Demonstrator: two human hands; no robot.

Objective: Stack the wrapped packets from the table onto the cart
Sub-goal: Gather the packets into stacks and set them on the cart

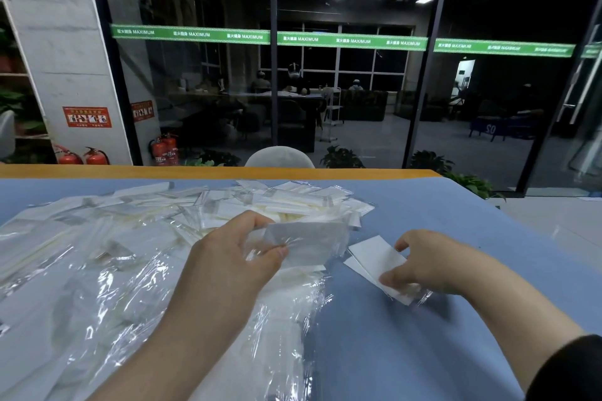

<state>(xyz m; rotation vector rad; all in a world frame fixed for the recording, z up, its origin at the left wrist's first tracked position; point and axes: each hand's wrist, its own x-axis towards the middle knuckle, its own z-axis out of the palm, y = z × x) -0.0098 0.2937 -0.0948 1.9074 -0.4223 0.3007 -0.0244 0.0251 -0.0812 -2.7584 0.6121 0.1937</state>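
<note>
A wide heap of white packets in clear wrap [228,205] covers the left and middle of the blue table [439,215]. My left hand [228,257] is raised over the heap and pinches one wrapped white packet [309,241] between thumb and fingers. To its right, my right hand [420,265] grips a small stack of flat white packets [374,257] that rests on the table surface. No cart is in view.
Loose crinkled clear plastic [97,286] spreads over the near left of the table. A wooden edge [195,170] borders the far side, with a grey chair back [279,157] behind it. A glass wall, fire extinguishers [164,150] and potted plants stand beyond.
</note>
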